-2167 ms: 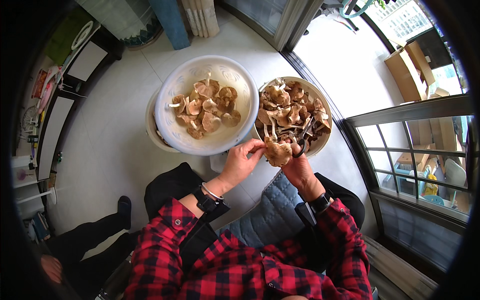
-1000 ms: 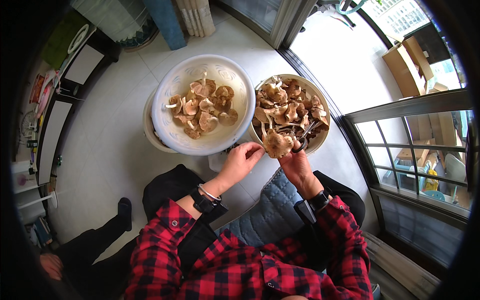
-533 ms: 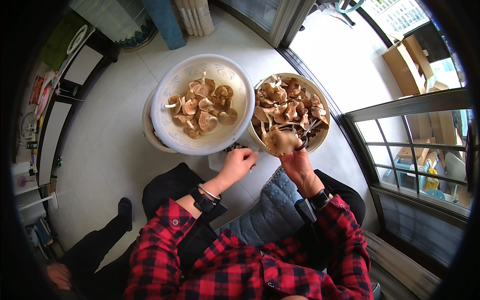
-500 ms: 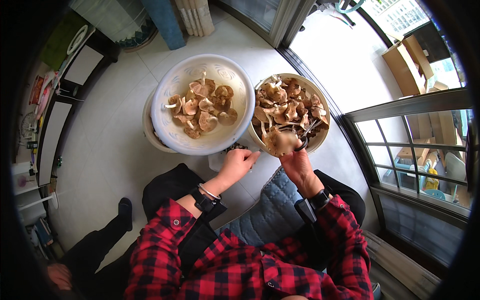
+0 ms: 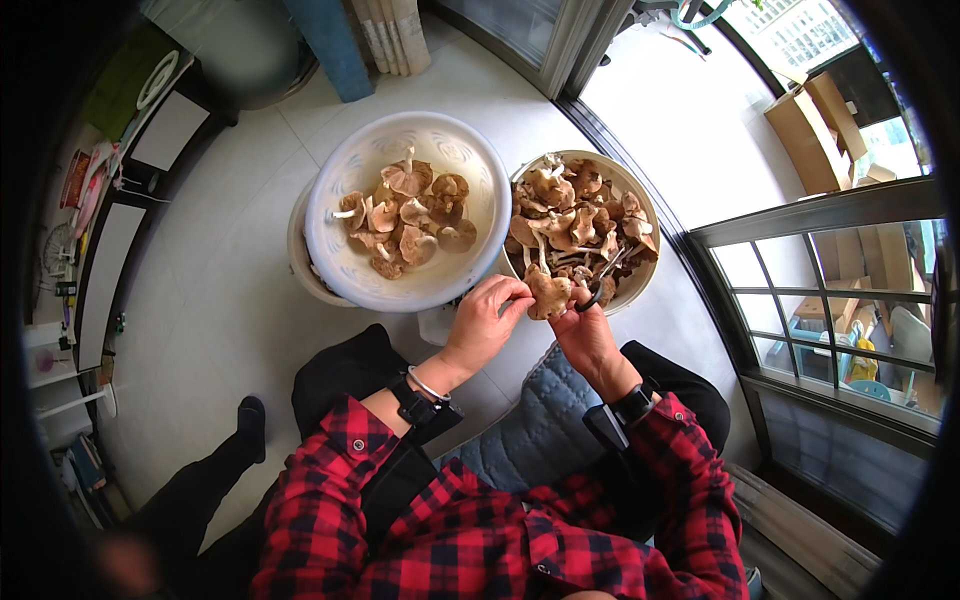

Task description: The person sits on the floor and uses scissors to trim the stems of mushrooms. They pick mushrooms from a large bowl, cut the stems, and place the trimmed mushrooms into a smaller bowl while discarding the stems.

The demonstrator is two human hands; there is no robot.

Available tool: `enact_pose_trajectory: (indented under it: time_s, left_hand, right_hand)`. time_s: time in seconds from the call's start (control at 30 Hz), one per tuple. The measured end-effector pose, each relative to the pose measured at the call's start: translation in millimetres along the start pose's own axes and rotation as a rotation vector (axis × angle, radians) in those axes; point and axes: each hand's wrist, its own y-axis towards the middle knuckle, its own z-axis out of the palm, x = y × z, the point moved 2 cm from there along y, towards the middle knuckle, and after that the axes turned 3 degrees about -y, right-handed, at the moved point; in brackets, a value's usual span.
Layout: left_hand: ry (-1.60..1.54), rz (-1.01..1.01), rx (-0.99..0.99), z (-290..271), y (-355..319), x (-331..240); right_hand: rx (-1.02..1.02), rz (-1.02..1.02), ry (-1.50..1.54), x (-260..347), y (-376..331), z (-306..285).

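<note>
The brown mushroom (image 5: 548,293) sat pinched between both hands at the near rim of the tan bowl (image 5: 640,205) heaped with uncut mushrooms. The left hand (image 5: 487,322) gripped its cap with curled fingers; the right hand (image 5: 585,330) was clenched round a dark small blade or scissors (image 5: 598,285) held against it. With the tool so near the left fingertips, a slip could have nicked them, or the mushroom might have dropped to the floor (image 5: 220,300) instead of reaching the white basin (image 5: 340,190).
</note>
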Motion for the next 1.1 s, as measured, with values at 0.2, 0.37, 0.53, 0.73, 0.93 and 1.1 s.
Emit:
enact_pose_trajectory:
  time_s: [0.2, 0.37, 0.53, 0.73, 0.93, 1.1]
  left_hand:
    - [-0.034, -0.092, 0.029, -0.4, -3.5, 7.1]
    - [-0.011, -0.081, -0.002, -2.0, -6.3, 0.4]
    - [0.190, 0.215, -0.050, 4.0, -6.6, -10.6]
    - [0.251, 0.266, -0.030, 5.8, -8.1, -10.6]
    - [0.275, 0.296, -0.049, 5.5, -7.5, -12.8]
    - [0.288, 0.288, -0.011, 6.4, -10.9, -5.0]
  right_hand:
    - [0.038, 0.013, -0.101, 5.8, -2.8, 7.9]
    - [-0.008, -0.079, -0.152, 4.5, -0.7, 9.2]
    - [0.032, -0.114, -0.191, 2.7, 3.4, 0.6]
    - [-0.001, -0.145, -0.146, 0.1, 0.8, 2.8]
    - [-0.054, -0.121, -0.078, -0.5, -0.5, 6.0]
    - [-0.030, -0.126, -0.115, 2.6, 2.7, 1.1]
